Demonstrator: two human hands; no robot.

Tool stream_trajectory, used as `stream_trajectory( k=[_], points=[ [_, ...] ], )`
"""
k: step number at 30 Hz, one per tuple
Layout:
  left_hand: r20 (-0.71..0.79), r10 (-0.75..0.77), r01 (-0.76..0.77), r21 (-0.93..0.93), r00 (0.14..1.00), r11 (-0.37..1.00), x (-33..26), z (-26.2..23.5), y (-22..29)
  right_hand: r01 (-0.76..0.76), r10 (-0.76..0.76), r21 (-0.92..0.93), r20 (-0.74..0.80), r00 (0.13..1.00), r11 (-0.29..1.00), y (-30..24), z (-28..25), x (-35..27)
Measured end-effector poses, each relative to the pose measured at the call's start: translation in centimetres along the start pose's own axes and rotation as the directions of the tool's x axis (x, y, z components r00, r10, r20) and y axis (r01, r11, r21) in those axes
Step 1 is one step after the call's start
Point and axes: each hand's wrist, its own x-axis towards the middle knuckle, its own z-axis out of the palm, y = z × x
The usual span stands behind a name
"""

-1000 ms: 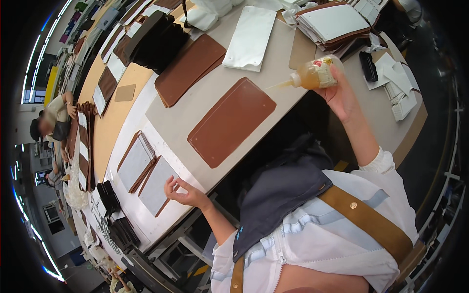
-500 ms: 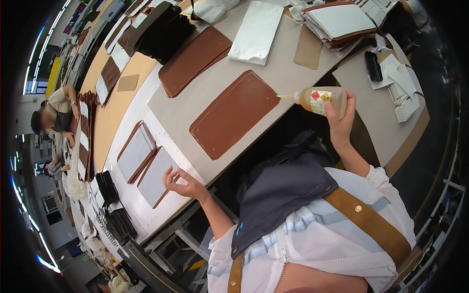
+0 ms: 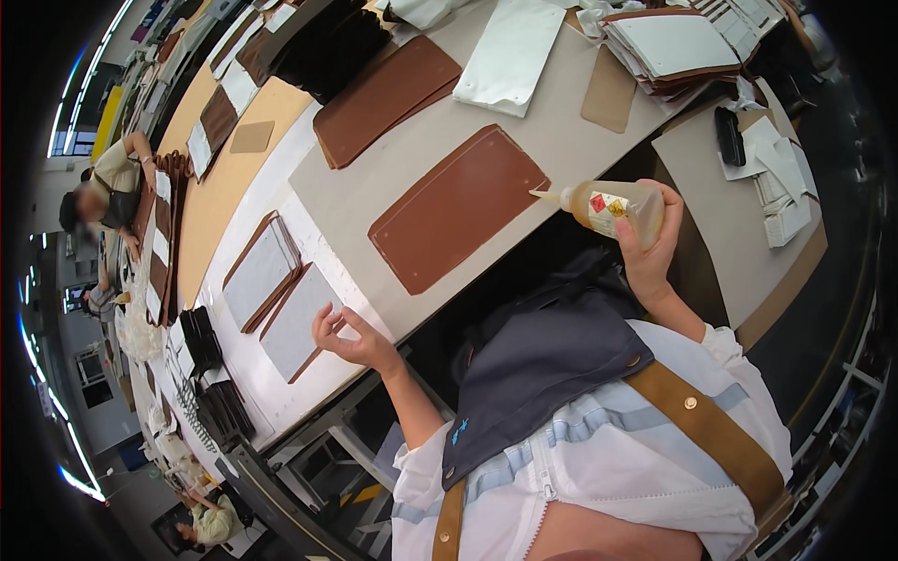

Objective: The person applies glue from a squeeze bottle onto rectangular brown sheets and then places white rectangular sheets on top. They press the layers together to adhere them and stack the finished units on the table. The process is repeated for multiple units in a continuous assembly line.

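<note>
My right hand [image 3: 652,238] is wrapped round a translucent squeeze bottle [image 3: 613,208] of yellowish liquid. The bottle lies nearly level, its narrow nozzle pointing left at the near right edge of a brown leather-like panel [image 3: 460,208]. Whether the tip touches the panel I cannot tell. A pale line runs round the panel's margin. Over the near left part of the table, my left hand [image 3: 355,338] is raised with its fingers loosely bent and apart, and nothing shows in it. Close beside it are white-faced brown panels [image 3: 301,323].
Behind the panel lie more brown panels [image 3: 388,98], a white sheet [image 3: 513,58] and a tan piece [image 3: 608,91]. A stack of brown and white pieces [image 3: 669,47] stands far right. A black object [image 3: 729,136] rests on the right-hand table. Another person [image 3: 112,192] works at far left.
The bottle's tip has shifted slightly left along the panel's near edge, away from its right corner. My left hand's fingers have curled in a little. The whole view has shifted slightly.
</note>
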Motion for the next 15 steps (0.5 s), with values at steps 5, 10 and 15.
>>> stream_trajectory(
  k=[5,10,15],
  points=[
    [0.0,-0.047,0.047,-0.05,0.999,0.998,0.0,0.0,0.5,0.061,-0.069,0.065,0.119,0.99,0.996,-0.1,1.0,-0.8],
    [0.003,-0.032,0.032,-0.066,0.999,0.997,0.4,0.0,0.8,0.065,-0.115,0.212,0.233,0.966,0.975,-0.3,2.8,-1.8],
    [-0.008,-0.038,0.037,-0.079,0.999,0.996,0.4,0.0,0.9,0.082,-0.205,0.339,0.345,0.916,0.937,-0.6,4.7,-2.4]
  ],
)
